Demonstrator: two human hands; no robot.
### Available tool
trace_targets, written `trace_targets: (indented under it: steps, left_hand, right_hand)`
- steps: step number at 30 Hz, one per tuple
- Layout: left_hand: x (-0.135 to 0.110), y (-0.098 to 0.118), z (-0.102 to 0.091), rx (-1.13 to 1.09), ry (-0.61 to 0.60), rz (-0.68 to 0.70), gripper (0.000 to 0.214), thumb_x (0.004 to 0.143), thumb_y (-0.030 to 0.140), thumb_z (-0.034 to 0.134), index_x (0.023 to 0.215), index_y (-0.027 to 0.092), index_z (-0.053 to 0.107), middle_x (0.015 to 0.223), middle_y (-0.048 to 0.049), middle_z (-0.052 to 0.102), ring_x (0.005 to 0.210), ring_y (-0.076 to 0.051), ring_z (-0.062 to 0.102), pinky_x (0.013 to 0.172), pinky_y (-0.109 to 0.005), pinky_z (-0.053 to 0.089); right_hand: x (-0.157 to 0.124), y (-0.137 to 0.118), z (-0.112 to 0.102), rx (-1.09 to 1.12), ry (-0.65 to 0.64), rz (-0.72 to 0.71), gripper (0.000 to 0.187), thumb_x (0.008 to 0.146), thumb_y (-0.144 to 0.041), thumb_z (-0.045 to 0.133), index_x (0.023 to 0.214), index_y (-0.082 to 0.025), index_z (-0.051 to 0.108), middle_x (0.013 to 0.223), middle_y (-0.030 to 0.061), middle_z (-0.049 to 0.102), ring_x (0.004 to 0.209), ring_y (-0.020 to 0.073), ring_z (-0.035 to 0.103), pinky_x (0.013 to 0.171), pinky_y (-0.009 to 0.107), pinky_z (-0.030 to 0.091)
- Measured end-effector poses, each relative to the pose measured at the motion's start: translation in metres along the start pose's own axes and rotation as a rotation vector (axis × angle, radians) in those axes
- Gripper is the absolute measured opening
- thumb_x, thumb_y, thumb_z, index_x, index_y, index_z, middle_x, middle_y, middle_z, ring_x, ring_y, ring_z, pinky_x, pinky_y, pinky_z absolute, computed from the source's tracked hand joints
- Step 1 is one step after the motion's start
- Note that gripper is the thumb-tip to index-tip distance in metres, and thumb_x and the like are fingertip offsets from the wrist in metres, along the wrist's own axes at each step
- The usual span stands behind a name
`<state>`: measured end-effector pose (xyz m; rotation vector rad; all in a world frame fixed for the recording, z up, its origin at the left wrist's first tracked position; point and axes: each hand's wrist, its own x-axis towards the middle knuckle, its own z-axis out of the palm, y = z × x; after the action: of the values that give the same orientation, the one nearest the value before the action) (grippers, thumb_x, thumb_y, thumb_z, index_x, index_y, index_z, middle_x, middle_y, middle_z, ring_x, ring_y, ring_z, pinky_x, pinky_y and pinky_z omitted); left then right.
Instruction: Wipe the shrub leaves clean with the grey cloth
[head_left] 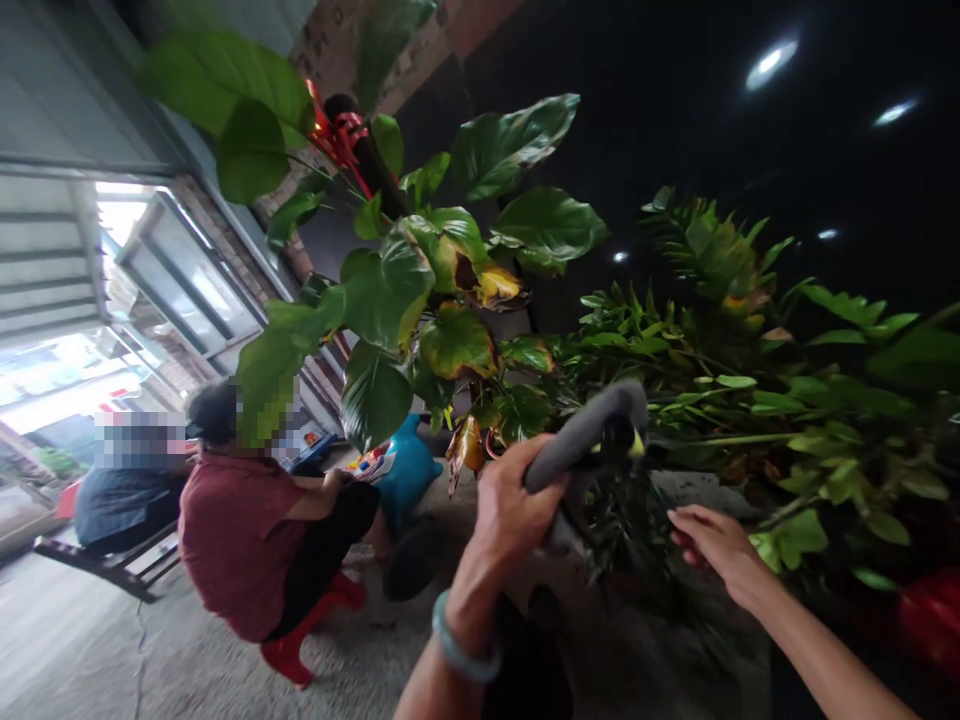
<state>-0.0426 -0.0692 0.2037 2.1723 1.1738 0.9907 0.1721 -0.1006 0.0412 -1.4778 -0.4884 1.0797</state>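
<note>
My left hand (517,500), with a pale bangle on the wrist, is wrapped round a thick grey curved handle (592,425). What the handle belongs to is dark and blurred; dark narrow leaves (619,520) show just beneath it. To the right, my right hand (712,545) has its fingers curled together beside those leaves and low green foliage (795,540). Whatever may be between its fingertips is too small to make out.
A large-leaved potted plant (386,285) with yellowing leaves and a red ribbon (337,135) rises ahead. Bushy plants (675,340) line the dark shiny wall. At left, one person (240,530) sits on a red stool (289,655), another (127,490) on a bench. A blue object (409,470) stands nearby.
</note>
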Motion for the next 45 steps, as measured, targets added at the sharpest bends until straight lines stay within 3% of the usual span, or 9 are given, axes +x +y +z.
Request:
trace_targets:
  steps: [2,7,15,22,26,30,37,41,45]
  left_hand:
    - [0.012,-0.001,0.025,0.071,0.004,0.001,0.044,0.072,0.02,0.062,0.115,0.023,0.072,0.106,-0.004,0.074,0.098,-0.022,0.066,0.091,-0.031,0.05]
    - [0.002,-0.006,0.044,0.205,-0.436,-0.081,0.028,0.069,0.019,0.066,0.093,0.026,0.078,0.081,0.0022,0.074,0.083,-0.021,0.068,0.083,-0.029,0.051]
    - [0.027,0.001,0.045,-0.077,0.149,0.071,0.039,0.073,0.017,0.065,0.112,0.021,0.072,0.108,-0.0037,0.073,0.1,-0.023,0.066,0.092,-0.033,0.051]
    - [-0.016,-0.035,0.039,0.188,-0.507,-0.156,0.027,0.068,0.02,0.068,0.092,0.026,0.078,0.083,0.002,0.075,0.087,-0.022,0.069,0.084,-0.03,0.051]
    - [-0.006,-0.013,0.009,-0.058,-0.16,-0.042,0.034,0.07,0.018,0.064,0.102,0.022,0.076,0.092,0.0006,0.075,0.087,-0.019,0.067,0.08,-0.026,0.051]
    - [0.022,-0.004,0.027,-0.039,0.16,0.085,0.039,0.075,0.022,0.063,0.113,0.023,0.072,0.105,-0.0027,0.074,0.098,-0.02,0.065,0.091,-0.03,0.05]
    - [-0.018,-0.037,0.037,0.185,-0.615,-0.067,0.032,0.068,0.022,0.07,0.098,0.026,0.078,0.086,0.0023,0.076,0.086,-0.02,0.068,0.082,-0.027,0.051]
    - [-0.011,-0.02,0.012,-0.064,-0.28,-0.013,0.034,0.07,0.018,0.066,0.102,0.023,0.077,0.092,0.0012,0.075,0.087,-0.018,0.067,0.082,-0.024,0.051]
    - [0.019,-0.014,0.032,-0.046,0.176,0.095,0.038,0.075,0.019,0.064,0.113,0.021,0.072,0.106,-0.0039,0.073,0.099,-0.021,0.065,0.092,-0.03,0.05]
  right_hand:
    - [-0.002,-0.001,-0.004,-0.008,-0.019,-0.012,0.02,0.051,-0.041,0.068,0.058,-0.025,0.057,0.044,-0.0017,0.058,0.036,0.0143,0.049,0.036,0.026,0.036]
    - [-0.002,0.001,-0.012,-0.03,-0.057,-0.054,0.018,0.044,-0.038,0.061,0.045,-0.027,0.047,0.034,-0.0041,0.045,0.032,0.013,0.042,0.034,0.027,0.033]
    - [0.001,0.007,-0.01,-0.083,-0.03,-0.049,0.026,0.047,-0.048,0.063,0.061,-0.027,0.057,0.047,0.0006,0.058,0.038,0.0166,0.052,0.035,0.028,0.037]
    - [0.005,0.004,-0.011,-0.111,-0.067,-0.079,0.021,0.044,-0.046,0.06,0.046,-0.028,0.05,0.033,-0.0044,0.043,0.031,0.0127,0.039,0.033,0.027,0.031]
    - [0.0,0.002,-0.013,-0.099,-0.056,-0.077,0.024,0.043,-0.048,0.062,0.049,-0.027,0.051,0.04,-0.0015,0.052,0.035,0.0138,0.045,0.035,0.027,0.034]
    - [-0.001,0.003,-0.01,-0.106,-0.03,-0.04,0.026,0.046,-0.047,0.064,0.059,-0.027,0.057,0.047,0.0012,0.06,0.04,0.0176,0.053,0.036,0.028,0.038]
    - [0.008,0.007,-0.016,-0.13,-0.077,-0.036,0.023,0.053,-0.045,0.066,0.053,-0.027,0.052,0.041,-0.0018,0.052,0.036,0.0153,0.047,0.038,0.028,0.034]
    - [0.008,0.006,-0.018,-0.136,-0.068,-0.041,0.022,0.049,-0.045,0.065,0.055,-0.026,0.054,0.046,0.0005,0.056,0.04,0.0163,0.05,0.038,0.028,0.037]
    - [0.003,0.007,-0.012,-0.124,-0.045,-0.038,0.026,0.046,-0.048,0.064,0.06,-0.027,0.056,0.046,0.0001,0.059,0.041,0.0176,0.053,0.038,0.029,0.038]
